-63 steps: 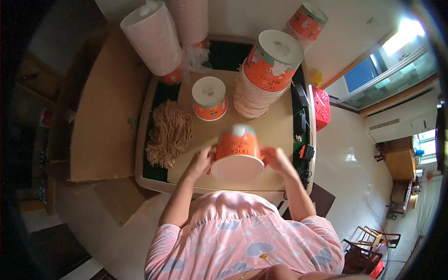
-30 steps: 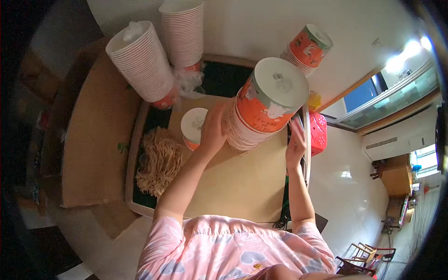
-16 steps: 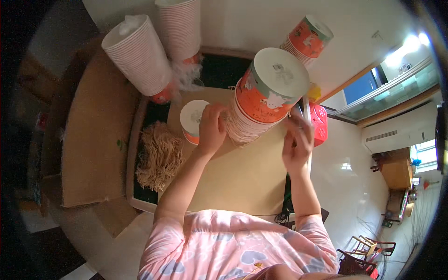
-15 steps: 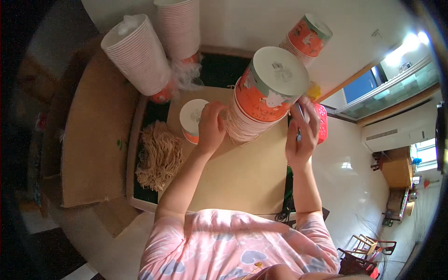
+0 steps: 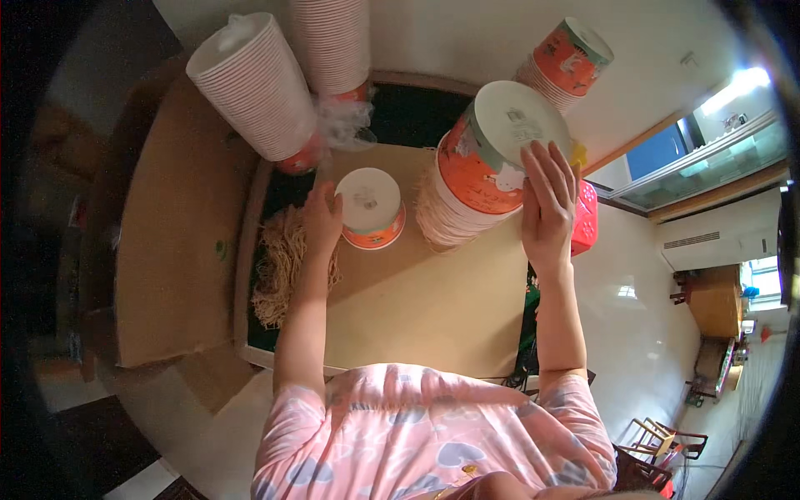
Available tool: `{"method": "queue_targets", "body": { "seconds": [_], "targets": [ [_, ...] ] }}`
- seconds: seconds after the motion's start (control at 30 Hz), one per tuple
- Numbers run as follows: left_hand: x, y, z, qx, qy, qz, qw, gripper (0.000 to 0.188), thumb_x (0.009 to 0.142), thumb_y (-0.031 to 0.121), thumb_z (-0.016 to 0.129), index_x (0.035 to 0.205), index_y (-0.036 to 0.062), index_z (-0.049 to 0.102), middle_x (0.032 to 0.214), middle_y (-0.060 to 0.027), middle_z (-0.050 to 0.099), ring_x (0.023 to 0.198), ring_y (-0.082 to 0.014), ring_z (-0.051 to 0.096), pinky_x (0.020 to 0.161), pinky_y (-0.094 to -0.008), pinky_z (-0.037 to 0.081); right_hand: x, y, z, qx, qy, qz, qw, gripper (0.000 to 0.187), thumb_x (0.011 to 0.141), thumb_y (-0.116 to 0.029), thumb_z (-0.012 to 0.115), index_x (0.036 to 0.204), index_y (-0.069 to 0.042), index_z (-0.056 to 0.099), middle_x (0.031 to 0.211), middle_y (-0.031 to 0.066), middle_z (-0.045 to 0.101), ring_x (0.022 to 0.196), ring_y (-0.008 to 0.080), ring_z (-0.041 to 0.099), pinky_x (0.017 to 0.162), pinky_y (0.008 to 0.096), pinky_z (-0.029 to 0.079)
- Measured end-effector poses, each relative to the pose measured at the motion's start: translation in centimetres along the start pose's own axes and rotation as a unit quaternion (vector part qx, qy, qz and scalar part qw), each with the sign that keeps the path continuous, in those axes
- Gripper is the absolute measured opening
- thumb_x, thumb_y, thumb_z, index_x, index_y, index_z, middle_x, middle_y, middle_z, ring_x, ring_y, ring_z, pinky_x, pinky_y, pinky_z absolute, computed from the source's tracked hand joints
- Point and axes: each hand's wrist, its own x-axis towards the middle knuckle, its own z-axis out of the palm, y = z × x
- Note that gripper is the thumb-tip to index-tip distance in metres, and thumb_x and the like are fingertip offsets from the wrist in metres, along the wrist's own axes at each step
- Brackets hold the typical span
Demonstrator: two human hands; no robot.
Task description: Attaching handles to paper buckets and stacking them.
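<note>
A single orange and green paper bucket [image 5: 371,218] stands upside down on the board, its white base facing up. My left hand [image 5: 323,221] is at its left side with the fingers loosely extended; whether they touch it I cannot tell. To the right rises a taller stack of upturned paper buckets [image 5: 479,175], with beige cords hanging round its lower rims. My right hand [image 5: 550,200] rests against the right side of this stack, fingers stretched out toward the top bucket's base. A bundle of beige cords [image 5: 283,271] lies left of my left forearm.
Two tall stacks of white-rimmed buckets, one wrapped stack [image 5: 254,92] and another [image 5: 332,50], stand at the back left. A shorter bucket stack [image 5: 567,67] is at the back right. A pink-red plastic item [image 5: 585,218] sits beyond my right hand. Cardboard [image 5: 179,225] borders the left.
My left hand has moved left, from the tall stack to the single bucket's far side. My right hand has slid up the stack; the metallic object by its fingers no longer shows.
</note>
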Motion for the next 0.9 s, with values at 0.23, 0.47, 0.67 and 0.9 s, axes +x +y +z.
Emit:
{"method": "queue_targets", "body": {
  "seconds": [0.23,0.47,0.67,0.9],
  "targets": [
    [2.7,-11.0,4.4,-0.163,-0.006,-0.229,0.96,0.032,0.092,0.026,0.046,0.104,-0.0028,0.055,0.105,-0.0199,0.059,0.1,-0.0332,0.056,0.085,-0.0399,0.044,-8.8,-7.3,5.5,0.338,-0.132,0.089,0.928,0.031,0.074,0.013,0.052,0.1,0.0,0.062,0.1,0.0134,0.06,0.087,0.0227,0.06,0.073,0.0333,0.049],
    [1.5,-13.2,8.1,-0.212,-0.15,-0.263,0.929,0.026,0.088,0.022,0.052,0.101,0.0006,0.06,0.098,-0.0123,0.064,0.09,-0.0247,0.06,0.077,-0.0375,0.049,-24.8,-1.2,27.8,0.578,-0.138,0.552,0.586,0.019,0.09,-0.015,0.052,0.103,-0.004,0.06,0.085,0.0023,0.059,0.075,0.0137,0.055,0.063,0.0269,0.046],
    [0.5,-23.2,9.7,-0.322,-0.108,-0.208,0.917,0.027,0.085,0.016,0.058,0.105,-0.0007,0.062,0.093,-0.0099,0.066,0.083,-0.0206,0.061,0.074,-0.0326,0.049,-23.9,-3.5,32.5,0.701,-0.079,0.607,0.366,0.01,0.085,-0.013,0.057,0.091,-0.007,0.061,0.075,0.0005,0.055,0.064,0.0093,0.05,0.051,0.0215,0.036],
    [0.8,-25.4,12.6,-0.177,-0.161,-0.102,0.965,0.021,0.08,0.012,0.061,0.096,-0.0019,0.064,0.092,-0.0116,0.066,0.083,-0.018,0.061,0.07,-0.0322,0.049,-24.3,-2.1,34.1,0.685,0.022,0.587,0.431,0.016,0.084,-0.009,0.056,0.067,-0.009,0.056,0.059,-0.0021,0.046,0.05,0.0081,0.042,0.044,0.0215,0.03]
  ]
}}
